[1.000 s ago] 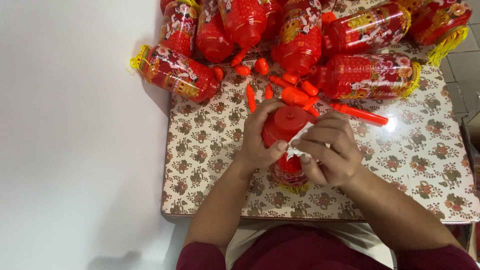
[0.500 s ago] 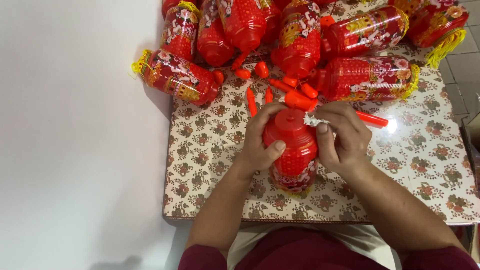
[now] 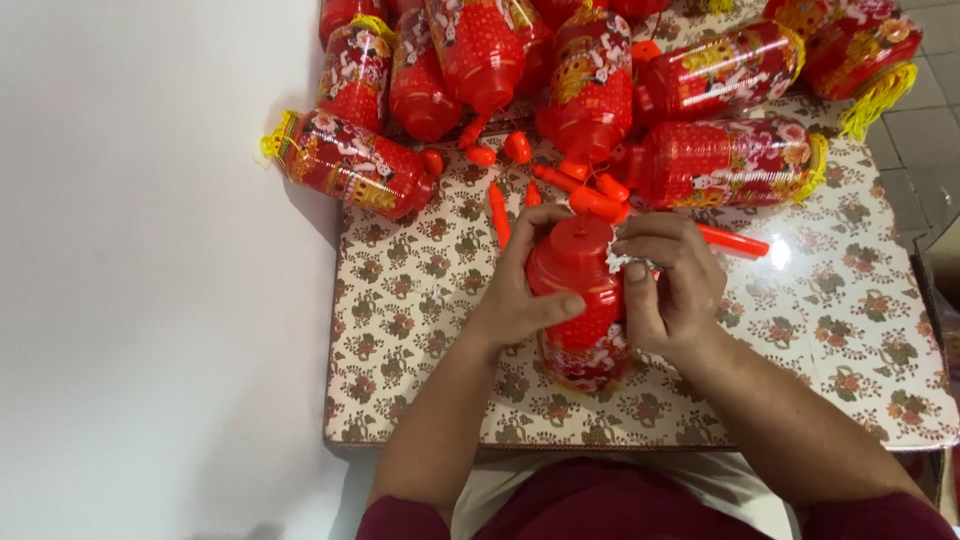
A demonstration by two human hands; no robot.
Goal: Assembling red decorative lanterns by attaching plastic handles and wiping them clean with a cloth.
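lanterns: about 10 | hands: 2 | table: 1

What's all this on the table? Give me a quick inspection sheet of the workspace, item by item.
Surface: floral-patterned table, glossy.
Job's things: red lantern held between both hands; small white scrap at its cap.
Clutter: pile of red lanterns at the far edge; loose orange pegs; orange stick.
Hands: left hand wraps the lantern; right hand pinches the scrap.
Cables: nothing seen.
Surroundings: white wall left, tiled floor right.
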